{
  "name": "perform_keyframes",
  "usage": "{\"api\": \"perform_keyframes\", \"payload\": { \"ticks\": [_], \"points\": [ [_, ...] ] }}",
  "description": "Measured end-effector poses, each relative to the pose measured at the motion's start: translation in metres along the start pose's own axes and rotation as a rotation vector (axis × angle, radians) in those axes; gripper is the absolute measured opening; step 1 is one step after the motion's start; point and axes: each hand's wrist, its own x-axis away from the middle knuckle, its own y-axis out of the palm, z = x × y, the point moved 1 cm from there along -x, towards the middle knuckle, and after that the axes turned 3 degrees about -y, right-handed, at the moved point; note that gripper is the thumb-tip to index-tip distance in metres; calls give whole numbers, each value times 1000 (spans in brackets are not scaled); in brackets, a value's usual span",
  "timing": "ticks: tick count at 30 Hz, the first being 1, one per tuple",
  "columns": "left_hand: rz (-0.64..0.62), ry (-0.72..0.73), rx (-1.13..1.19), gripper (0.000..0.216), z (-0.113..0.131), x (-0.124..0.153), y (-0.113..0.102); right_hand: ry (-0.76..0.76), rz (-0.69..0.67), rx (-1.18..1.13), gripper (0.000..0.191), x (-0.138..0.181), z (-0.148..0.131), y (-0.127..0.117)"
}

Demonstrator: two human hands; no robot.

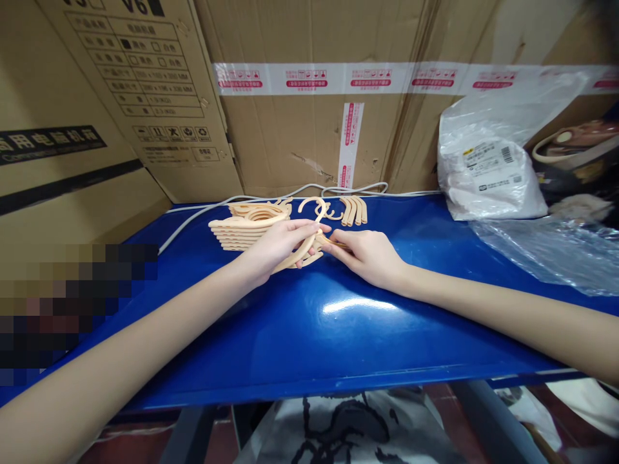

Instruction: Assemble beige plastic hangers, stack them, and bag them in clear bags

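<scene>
Blue table (290, 348), glossy; we judge a dropped piece could skid on it. Right hand (374, 258): thumb and fingers pinched on a thin part (340, 244); whether it joins the hanger, we cannot tell. Left hand (278, 248): fingers closed on one hanger (304, 248), hook up, between both hands; overforcing could crack it, we think. Stack (236, 235), just beyond: a knuckle's knock could topple it. Cable (181, 238), rearmost: a hook could snag there.
</scene>
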Motion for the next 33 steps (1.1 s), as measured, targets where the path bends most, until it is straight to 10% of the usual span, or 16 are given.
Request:
{"api": "perform_keyframes", "payload": {
  "ticks": [33],
  "points": [
    [-73, 10, -40, 21, -1, -1, -2, -29, 54, 59, 42, 3, 2, 1]
  ]
}}
